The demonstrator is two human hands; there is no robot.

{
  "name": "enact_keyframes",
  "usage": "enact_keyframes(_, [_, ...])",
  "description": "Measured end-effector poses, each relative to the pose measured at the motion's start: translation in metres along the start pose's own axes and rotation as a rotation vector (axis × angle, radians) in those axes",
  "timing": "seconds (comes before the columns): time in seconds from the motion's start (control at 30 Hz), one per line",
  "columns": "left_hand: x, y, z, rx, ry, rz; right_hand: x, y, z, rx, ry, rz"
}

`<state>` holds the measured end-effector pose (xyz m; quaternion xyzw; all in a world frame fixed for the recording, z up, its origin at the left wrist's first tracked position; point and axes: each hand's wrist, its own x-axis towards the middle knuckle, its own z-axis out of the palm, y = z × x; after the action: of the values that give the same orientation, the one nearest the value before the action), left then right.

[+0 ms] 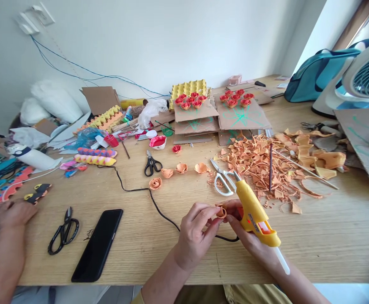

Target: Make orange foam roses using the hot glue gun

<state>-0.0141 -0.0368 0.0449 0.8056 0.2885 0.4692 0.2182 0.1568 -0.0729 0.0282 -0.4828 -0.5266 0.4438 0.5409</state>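
Observation:
My left hand (194, 232) pinches a small orange paper rose (221, 211) between thumb and fingers, just above the wooden table (330, 236). My right hand (244, 230) is wrapped round a yellow glue gun (254, 213) and its fingertips also touch the rose. The gun's nozzle points up and away toward white-handled scissors (222, 180). Its black cord (159, 209) runs left across the table. Several finished orange roses (182, 168) lie beyond my hands.
A heap of orange egg-carton scraps (260, 162) lies at the right. Red roses (190, 100) sit on cardboard at the back. Black scissors (153, 164), another pair (64, 231) and a phone (98, 245) lie at left. Another person's hands (11, 213) work at the far left.

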Motion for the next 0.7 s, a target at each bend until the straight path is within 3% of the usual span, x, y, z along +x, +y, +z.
enact_keyframes(0.37, [0.014,-0.004,-0.012,-0.281,-0.055,-0.169,0.002,-0.005,-0.002,-0.054,-0.051,-0.033])
enact_keyframes(0.57, [0.014,-0.003,-0.014,-0.408,-0.095,-0.362,0.002,-0.003,-0.005,-0.073,-0.111,-0.035])
enact_keyframes(0.7, [0.014,-0.006,-0.016,-0.388,-0.156,-0.318,0.002,-0.006,-0.005,-0.076,-0.119,-0.04])
